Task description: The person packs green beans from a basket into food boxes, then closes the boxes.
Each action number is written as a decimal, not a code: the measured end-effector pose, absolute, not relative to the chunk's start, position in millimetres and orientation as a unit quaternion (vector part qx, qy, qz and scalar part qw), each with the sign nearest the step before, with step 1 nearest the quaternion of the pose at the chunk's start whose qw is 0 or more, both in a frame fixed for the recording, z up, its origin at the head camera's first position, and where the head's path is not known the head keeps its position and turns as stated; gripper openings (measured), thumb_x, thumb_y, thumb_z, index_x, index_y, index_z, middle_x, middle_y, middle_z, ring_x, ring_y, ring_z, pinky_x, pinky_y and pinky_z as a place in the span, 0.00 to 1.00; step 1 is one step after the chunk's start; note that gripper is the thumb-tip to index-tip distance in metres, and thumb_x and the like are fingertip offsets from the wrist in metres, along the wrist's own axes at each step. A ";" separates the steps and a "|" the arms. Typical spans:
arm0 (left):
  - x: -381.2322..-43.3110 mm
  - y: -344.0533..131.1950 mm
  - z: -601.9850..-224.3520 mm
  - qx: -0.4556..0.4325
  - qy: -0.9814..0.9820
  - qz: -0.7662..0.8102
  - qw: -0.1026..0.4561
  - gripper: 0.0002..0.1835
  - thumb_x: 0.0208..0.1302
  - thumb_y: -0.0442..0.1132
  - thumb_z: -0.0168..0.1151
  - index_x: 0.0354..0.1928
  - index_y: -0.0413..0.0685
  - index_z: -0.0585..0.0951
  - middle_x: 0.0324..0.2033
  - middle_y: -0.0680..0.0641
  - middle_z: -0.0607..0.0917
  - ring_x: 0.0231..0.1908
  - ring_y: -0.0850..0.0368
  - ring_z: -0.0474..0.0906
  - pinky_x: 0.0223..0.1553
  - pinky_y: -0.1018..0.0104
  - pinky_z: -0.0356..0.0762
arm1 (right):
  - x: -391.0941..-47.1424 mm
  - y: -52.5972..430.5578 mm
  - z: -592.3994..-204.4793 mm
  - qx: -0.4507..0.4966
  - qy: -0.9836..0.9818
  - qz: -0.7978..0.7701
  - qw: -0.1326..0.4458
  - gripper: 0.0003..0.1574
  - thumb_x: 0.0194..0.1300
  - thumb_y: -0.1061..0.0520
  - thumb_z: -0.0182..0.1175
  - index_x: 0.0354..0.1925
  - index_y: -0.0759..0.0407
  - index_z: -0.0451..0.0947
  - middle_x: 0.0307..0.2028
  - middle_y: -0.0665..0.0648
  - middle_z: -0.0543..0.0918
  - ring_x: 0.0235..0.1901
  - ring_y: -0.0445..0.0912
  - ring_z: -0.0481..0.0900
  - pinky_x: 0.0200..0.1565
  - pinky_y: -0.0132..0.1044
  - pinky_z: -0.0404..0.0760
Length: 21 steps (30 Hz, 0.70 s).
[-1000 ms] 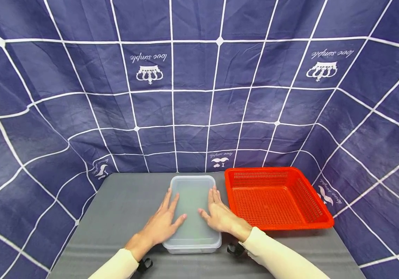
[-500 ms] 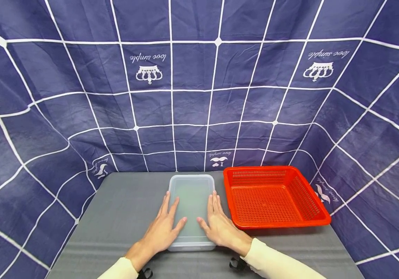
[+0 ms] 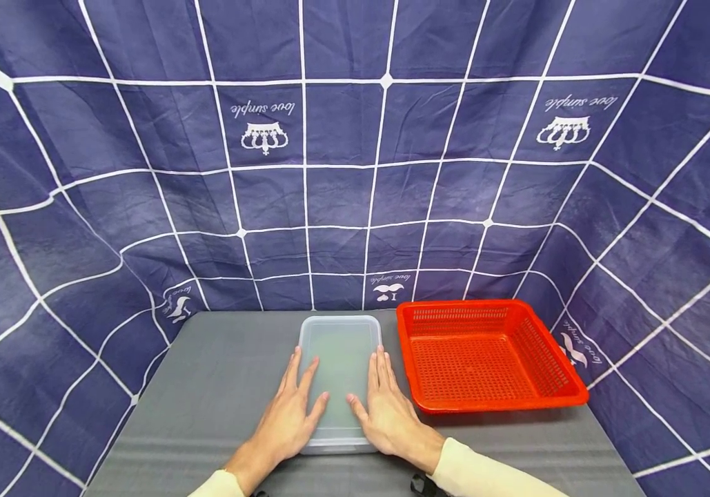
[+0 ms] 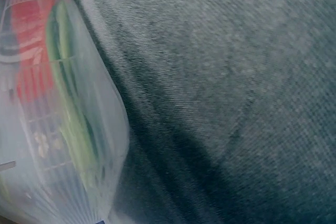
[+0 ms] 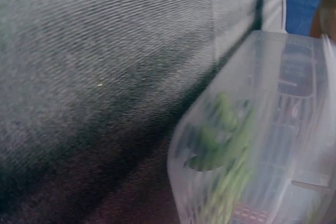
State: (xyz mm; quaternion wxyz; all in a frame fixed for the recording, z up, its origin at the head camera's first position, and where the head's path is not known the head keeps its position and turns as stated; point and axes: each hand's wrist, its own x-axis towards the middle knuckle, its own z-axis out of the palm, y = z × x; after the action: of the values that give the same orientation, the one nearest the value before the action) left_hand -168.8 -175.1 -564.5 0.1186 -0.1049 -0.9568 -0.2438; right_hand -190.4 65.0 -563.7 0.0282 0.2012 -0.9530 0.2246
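A clear plastic food container (image 3: 339, 366) with a frosted lid stands on the grey surface, its long side running away from me. My left hand (image 3: 285, 415) rests along its left edge and my right hand (image 3: 390, 417) along its right edge. The fingers of both are straight, and both thumbs lie over the lid. Through the wall in the left wrist view, long green stalks (image 4: 73, 108) show inside. In the right wrist view, leafy greens (image 5: 226, 145) appear blurred behind the plastic. Neither wrist view clearly shows its own hand's fingers.
To the right of the container sits a red perforated plastic basket (image 3: 472, 373), close to my right hand. Grey cloth (image 3: 205, 386) covers the table. A blue curtain (image 3: 342, 193) with white lines hangs behind and along both sides.
Both hands have slid slightly toward me along the container's sides. The container's near end looks a little narrower in the head view than a second ago. The basket stays in place.
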 end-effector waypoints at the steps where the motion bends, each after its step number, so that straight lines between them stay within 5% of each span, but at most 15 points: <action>1: -168.1 -175.5 -565.4 -0.105 -0.957 -0.243 0.118 0.39 0.87 0.55 0.65 0.90 0.47 0.70 0.94 0.31 0.55 0.92 0.29 0.59 0.72 0.32 0.86 | -189.7 64.8 -564.8 0.202 -0.953 0.222 0.030 0.61 0.91 0.33 0.55 0.92 0.77 0.47 0.95 0.75 0.41 0.95 0.72 0.48 0.89 0.64 0.67; 8: -165.2 -175.0 -569.1 -0.101 -0.957 -0.244 0.120 0.38 0.87 0.54 0.65 0.90 0.51 0.71 0.94 0.33 0.55 0.91 0.30 0.61 0.66 0.33 0.90 | -186.8 64.9 -567.5 0.208 -0.954 0.213 0.044 0.61 0.91 0.32 0.55 0.91 0.77 0.49 0.94 0.77 0.44 0.94 0.73 0.50 0.88 0.63 0.69; 21: -168.3 -174.8 -564.7 -0.097 -0.954 -0.255 0.128 0.37 0.86 0.53 0.67 0.88 0.49 0.74 0.93 0.31 0.58 0.90 0.27 0.62 0.78 0.31 0.81 | -190.3 67.2 -562.6 0.213 -0.948 0.232 0.054 0.60 0.90 0.37 0.60 0.91 0.77 0.51 0.94 0.77 0.46 0.93 0.74 0.52 0.87 0.65 0.70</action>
State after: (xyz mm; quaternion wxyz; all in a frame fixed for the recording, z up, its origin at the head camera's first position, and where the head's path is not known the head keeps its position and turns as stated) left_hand -168.3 -174.8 -564.7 0.1280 -0.0966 -0.9535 -0.2550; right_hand -190.3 67.2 -562.6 0.0543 0.2129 -0.9476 0.2319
